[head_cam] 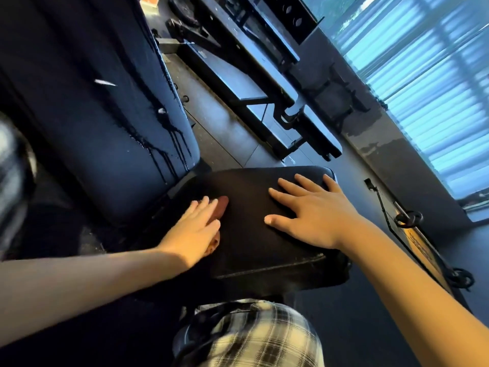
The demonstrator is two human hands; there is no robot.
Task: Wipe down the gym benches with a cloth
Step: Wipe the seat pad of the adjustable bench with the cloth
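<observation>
At the far left edge sits a blurred pale and dark shape that cannot be made out. Next to it the bench's backrest (111, 123) rises at a tilt, dark blue in the window light, with dark wet streaks (169, 144) running down its right side toward the lower end.

The left hand (194, 229) reaches in from the lower left, fingers straight and close together, and lies flat on a cloth (223, 203). The cloth is orange-brown and mostly hidden under the palm; 1 end pokes out past the fingertips and a small bit shows below the heel of the hand. It lies on the left part of the seat (251, 239), near the gap where the seat meets the backrest.

The seat is a black pad with a stitched front edge. The right hand (315, 215) rests on its right half, palm down, all 5 fingers spread wide and holding nothing. The 2 hands are apart, with bare pad between them.

Below the seat a plaid garment (264, 335) fills the bottom centre.

Beyond the seat, on the grey floor (225, 133), a 2nd bench (238, 75) stands on a black frame. Farther right, 2 dark ring handles (408, 219) lie on the floor, and a window (428, 75) with slatted blinds glows blue along the right edge.
</observation>
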